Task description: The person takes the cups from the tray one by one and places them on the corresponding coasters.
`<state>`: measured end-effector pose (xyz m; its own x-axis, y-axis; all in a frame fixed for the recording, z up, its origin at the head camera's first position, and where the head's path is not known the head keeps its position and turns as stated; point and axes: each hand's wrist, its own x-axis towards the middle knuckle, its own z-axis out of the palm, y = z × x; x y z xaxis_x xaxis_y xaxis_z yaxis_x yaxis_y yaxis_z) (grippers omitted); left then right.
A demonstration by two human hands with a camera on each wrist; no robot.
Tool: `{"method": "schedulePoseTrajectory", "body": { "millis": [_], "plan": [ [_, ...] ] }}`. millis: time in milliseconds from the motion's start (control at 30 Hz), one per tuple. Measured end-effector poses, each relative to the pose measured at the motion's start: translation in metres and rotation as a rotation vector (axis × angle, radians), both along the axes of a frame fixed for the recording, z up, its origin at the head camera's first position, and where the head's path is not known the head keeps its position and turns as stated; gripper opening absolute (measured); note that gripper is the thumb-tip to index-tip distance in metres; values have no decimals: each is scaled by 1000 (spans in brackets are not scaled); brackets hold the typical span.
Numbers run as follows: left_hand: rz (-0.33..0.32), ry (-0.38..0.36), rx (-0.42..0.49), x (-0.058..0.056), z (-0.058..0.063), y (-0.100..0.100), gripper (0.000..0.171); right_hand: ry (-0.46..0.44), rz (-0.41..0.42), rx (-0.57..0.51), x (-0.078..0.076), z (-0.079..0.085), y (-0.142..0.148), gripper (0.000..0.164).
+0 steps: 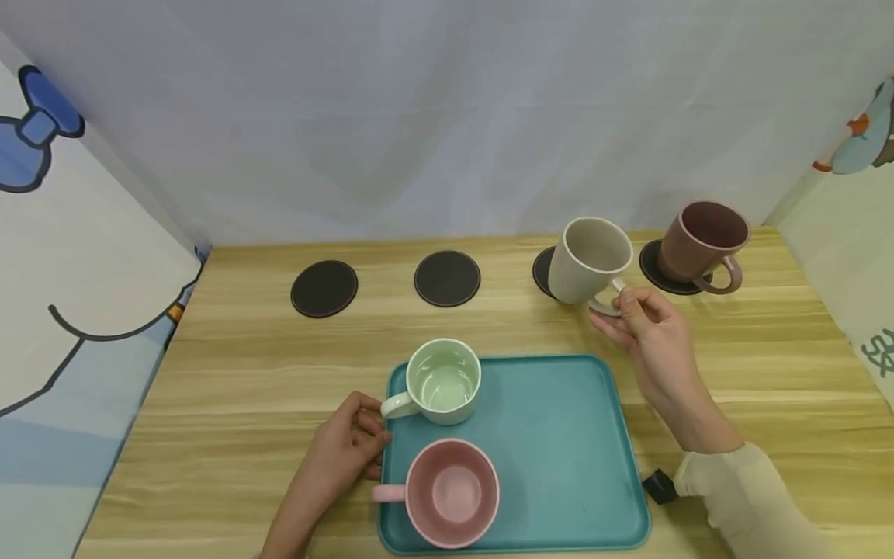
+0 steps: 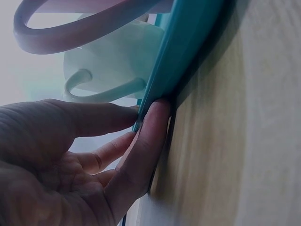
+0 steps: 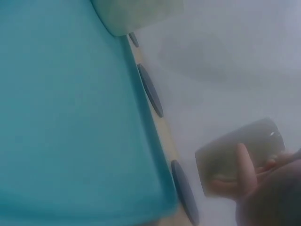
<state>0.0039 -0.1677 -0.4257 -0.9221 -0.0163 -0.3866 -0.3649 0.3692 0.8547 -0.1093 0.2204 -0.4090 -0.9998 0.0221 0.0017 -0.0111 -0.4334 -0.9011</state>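
Note:
My right hand [image 1: 660, 341] grips an off-white mug [image 1: 578, 276] by its handle. The mug is held just above a black coaster [image 1: 541, 271], partly covering it in the head view. My left hand [image 1: 341, 450] pinches the left rim of a teal tray [image 1: 559, 450], thumb on top and a finger under the edge, as the left wrist view shows. On the tray's left side sit a pale green mug [image 1: 455, 411] and a pink mug [image 1: 486, 497], both with handles pointing left. The left fingers are close to both handles.
A brown mug [image 1: 673, 252] stands on the rightmost black coaster [image 1: 651, 265]. Two bare coasters lie further left: one round coaster [image 1: 447, 278] near the middle and another coaster [image 1: 324, 288] beyond it. A pale cloth wall [image 1: 447, 140] rises behind the wooden table [image 1: 230, 373].

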Motion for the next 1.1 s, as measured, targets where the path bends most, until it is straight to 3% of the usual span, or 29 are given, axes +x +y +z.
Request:
{"method": "schedulePoseTrajectory", "body": {
  "millis": [233, 467, 1100],
  "plan": [
    [-23, 7, -5, -3, 3, -5, 35, -66, -53, -52, -20, -1, -11, 17],
    [-26, 1, -12, -5, 4, -5, 35, -98, -91, -25, -33, -4, -16, 18],
    [-10, -6, -1, 0, 0, -3, 34, -177, -189, -3, -32, -14, -29, 14]
  ]
}}
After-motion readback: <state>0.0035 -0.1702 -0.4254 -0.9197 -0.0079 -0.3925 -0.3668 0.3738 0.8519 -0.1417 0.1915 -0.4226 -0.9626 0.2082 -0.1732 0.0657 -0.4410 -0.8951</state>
